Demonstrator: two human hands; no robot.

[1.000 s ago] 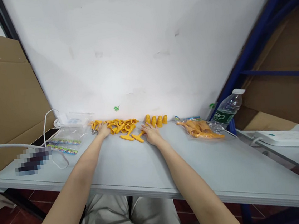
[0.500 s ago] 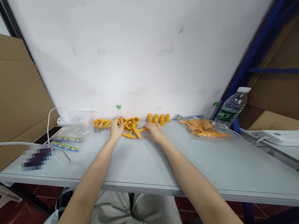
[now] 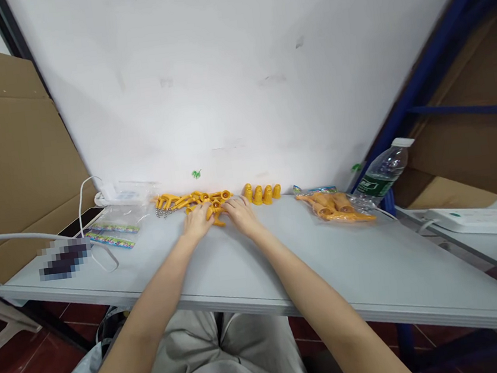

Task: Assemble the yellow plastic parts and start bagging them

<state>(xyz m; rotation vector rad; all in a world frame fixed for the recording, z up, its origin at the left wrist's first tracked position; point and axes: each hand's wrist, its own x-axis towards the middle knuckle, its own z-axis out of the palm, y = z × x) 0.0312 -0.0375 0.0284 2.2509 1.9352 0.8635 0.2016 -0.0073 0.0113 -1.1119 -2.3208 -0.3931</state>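
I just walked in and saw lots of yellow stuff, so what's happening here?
Someone's left hand and right hand are close together at a heap of yellow pieces on a grey table. I can't tell exactly how each hand grips them. Four yellow cup-shaped pieces stand in a row just past the right hand. Farther right, a clear bag of yellow pieces lies beside a bottle.

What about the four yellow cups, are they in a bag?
No, the four yellow cups stand loose on the table, near the white wall.
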